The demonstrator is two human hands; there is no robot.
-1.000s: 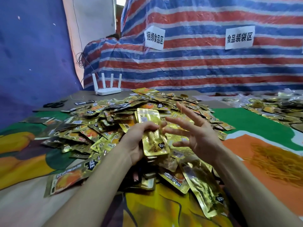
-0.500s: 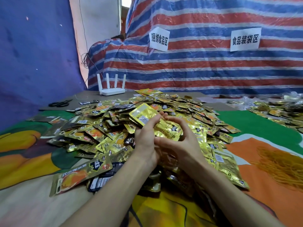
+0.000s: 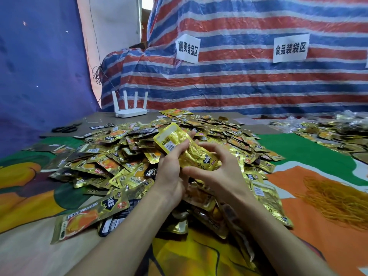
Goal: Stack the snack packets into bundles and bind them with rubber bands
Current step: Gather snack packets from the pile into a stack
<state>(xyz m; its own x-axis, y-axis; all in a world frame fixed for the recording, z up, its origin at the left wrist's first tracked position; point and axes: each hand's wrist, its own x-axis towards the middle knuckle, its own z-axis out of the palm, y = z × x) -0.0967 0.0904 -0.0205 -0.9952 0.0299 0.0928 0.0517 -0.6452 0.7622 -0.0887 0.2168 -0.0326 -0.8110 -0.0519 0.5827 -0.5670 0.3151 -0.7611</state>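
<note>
- I am seeing the left hand [image 3: 171,173] gripping gold snack packets [image 3: 186,149] at frame centre, barcode up.
- The right hand [image 3: 219,174] is curling round their lower end.
- A loose packet pile [image 3: 123,156] is lying beneath, with yellow rubber bands [image 3: 338,198] heaped at right.
- The left paper sign [image 3: 188,48] is showing 捆绑食品区, and the right paper sign [image 3: 290,48] 食品装袋区.

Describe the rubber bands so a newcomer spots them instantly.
Find the heap of gold packets mid-table. To its right, on the orange cloth patch, lie the rubber bands: a tangle of thin yellow-orange strands, stringy where everything nearby is flat foil.
</note>
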